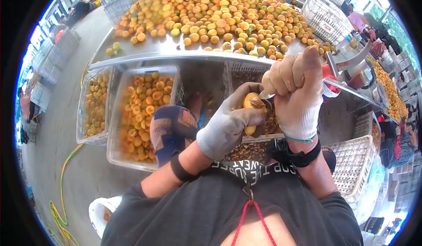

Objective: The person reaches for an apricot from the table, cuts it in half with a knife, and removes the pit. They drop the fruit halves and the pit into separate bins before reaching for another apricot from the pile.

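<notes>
My left hand (231, 120), in a grey-white glove, grips an apricot (255, 101) that is cut open, with its brown pit showing. Just to the right, my gloved right hand (294, 81) is closed in a fist. A small tool with a pale tip (266, 95) pokes out of that fist against the fruit; its handle is hidden by the fingers. Beneath both hands sits a crate of pits (248, 152). A clear tub (115, 151) of halved apricots stands left of my knee.
A metal table (154, 48) ahead carries a large heap of apricots (211, 15). At far left is a crate (80, 131) of apricots. A curved blade (358, 57) sits at the table's right end. White crates (351, 164) stand at right; a hose (63, 175) crosses the floor.
</notes>
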Tool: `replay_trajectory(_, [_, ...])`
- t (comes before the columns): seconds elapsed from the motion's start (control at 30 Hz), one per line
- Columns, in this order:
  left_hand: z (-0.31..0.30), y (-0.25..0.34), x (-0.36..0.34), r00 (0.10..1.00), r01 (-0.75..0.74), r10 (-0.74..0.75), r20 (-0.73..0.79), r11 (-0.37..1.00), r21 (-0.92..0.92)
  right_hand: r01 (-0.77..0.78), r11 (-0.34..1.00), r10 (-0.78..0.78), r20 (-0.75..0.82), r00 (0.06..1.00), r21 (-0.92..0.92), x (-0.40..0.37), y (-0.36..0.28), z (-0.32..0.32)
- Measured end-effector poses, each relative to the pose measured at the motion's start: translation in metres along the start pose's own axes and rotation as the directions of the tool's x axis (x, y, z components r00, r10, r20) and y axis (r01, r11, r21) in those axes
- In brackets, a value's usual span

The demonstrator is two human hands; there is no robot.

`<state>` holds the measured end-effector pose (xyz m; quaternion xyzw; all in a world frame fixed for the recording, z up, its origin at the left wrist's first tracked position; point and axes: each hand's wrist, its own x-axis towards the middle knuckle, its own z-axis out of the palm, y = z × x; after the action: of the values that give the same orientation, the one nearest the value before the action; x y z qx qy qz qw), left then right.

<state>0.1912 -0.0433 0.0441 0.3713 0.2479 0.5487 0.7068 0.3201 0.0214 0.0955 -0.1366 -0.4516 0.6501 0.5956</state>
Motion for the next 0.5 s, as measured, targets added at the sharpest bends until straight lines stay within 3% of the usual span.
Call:
replay_trajectory(0.13, [0.009,0.004,-0.001,0.999,0.019,-0.022,-0.025,0.994,-0.109,-0.002,1.000,0.002,0.008,1.000,0.005,-0.002,0.001,0.002])
replay_trajectory(0.2, [0.011,0.005,0.000,0.999,0.030,-0.034,-0.031,0.992,-0.122,-0.078,0.991,0.075,0.036,0.997,0.105,-0.001,0.001,-0.005])
replay_trajectory(0.33, [0.009,-0.003,0.005,0.998,0.002,-0.001,-0.064,1.000,0.017,-0.158,0.966,0.161,-0.001,0.987,0.203,-0.001,0.000,-0.010])
replay_trajectory(0.4, [0.007,-0.011,0.011,0.997,-0.010,0.014,-0.073,0.998,0.057,-0.186,0.945,0.218,-0.092,0.972,0.269,0.001,0.002,-0.015])
replay_trajectory(0.47, [0.003,-0.023,0.025,0.981,-0.118,0.171,-0.088,0.897,0.425,-0.192,0.939,0.236,-0.128,0.963,0.286,0.004,0.003,-0.024])
replay_trajectory(0.5, [0.002,-0.026,0.030,0.982,-0.119,0.171,-0.084,0.895,0.429,-0.204,0.931,0.262,-0.165,0.951,0.302,0.006,0.004,-0.030])
